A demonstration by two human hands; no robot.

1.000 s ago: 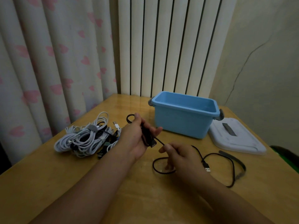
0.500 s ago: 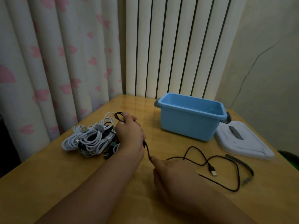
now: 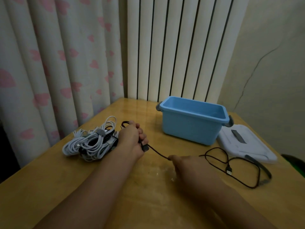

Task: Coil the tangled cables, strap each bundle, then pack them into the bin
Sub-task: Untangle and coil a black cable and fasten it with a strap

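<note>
Black cable runs taut btwn both hands, low over the worktop. Left hand is fisted round a few coils of it, a loop poking out the far side, one connector at the heel of the palm. Right hand pinches the strand w/ fingertips; rest of its fingers are hidden, so can't tell how tightly they curl. The slack tail lies in loose crossed loops on the worktop to the right, USB plug at its end, a grey strap just beside the loops, maybe touching.

Risks, as I judge them: crossed loops in the tail could cinch into a knot if pulled fast; plug could snag the strap & drag it along. Too much tension btwn hands could pull coils out of the left fist. The white cable pile sits right against the left wrist, so a wide winding swing could catch a strand & re-tangle things.

Room: blue bin stands open toward the back, well apart from the hands, its white lid lying flat just right of it. Tail loops lie near the worktop's right edge; a hard tug sideways might flick the strap off. Curtain hangs close behind the white pile at the left edge. Bare worktop nearest the person gives the most free space for winding.
</note>
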